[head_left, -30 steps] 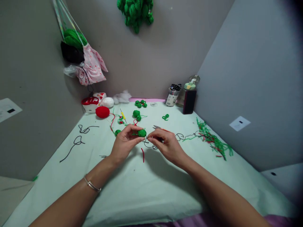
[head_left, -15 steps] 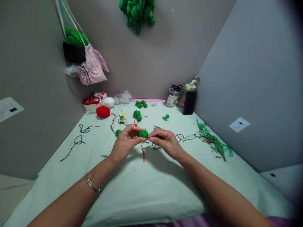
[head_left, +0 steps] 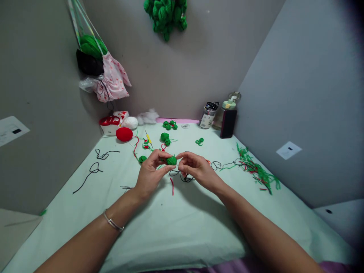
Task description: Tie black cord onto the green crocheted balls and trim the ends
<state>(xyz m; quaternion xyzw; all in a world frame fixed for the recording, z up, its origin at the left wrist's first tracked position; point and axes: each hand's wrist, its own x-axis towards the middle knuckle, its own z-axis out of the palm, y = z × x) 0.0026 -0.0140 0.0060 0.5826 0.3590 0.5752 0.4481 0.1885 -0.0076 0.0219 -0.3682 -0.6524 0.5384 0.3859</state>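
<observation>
A small green crocheted ball [head_left: 171,160] sits between the thumb and fingers of my left hand [head_left: 150,170], which is closed on it. Just right of the ball, my right hand [head_left: 198,168] has its index finger stretched toward it and its thumb apart; I see nothing held there. Loops of black yarn [head_left: 187,179] lie below the right hand, partly hidden by it. A short red yarn piece [head_left: 172,186] lies in front of the hands. Behind the left hand rests another green crocheted piece [head_left: 142,159].
Farther back are green crocheted pieces [head_left: 165,137], a yellow-handled crochet hook [head_left: 148,139] and a red yarn ball [head_left: 124,134]. Yarn scraps [head_left: 257,170] heap at right. A pen holder [head_left: 207,116] and a phone [head_left: 228,124] stand at the back right. Black yarn strands [head_left: 92,170] lie at left.
The right hand's fingertips have come away from the ball and spread apart, the index finger lifting. The left hand keeps its hold, with the ball slightly turned.
</observation>
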